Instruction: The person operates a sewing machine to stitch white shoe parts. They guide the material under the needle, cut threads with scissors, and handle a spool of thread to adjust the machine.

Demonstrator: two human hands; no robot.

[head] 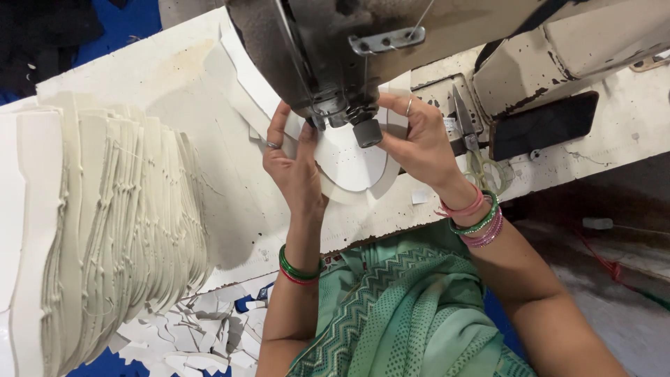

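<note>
Both hands (296, 167) (419, 143) grip clamped on white curved piece (349, 164), rounded tip pointing toward person.

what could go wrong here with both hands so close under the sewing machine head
1. Both the left hand and right hand press the white curved piece right beside the presser foot; a fingertip could likely slide under the needle.
2. The scissors lie open-side near the right wrist and might get knocked or snag the bangles.
3. The tall stack of cut white pieces leans at the table edge and could topple.
</note>
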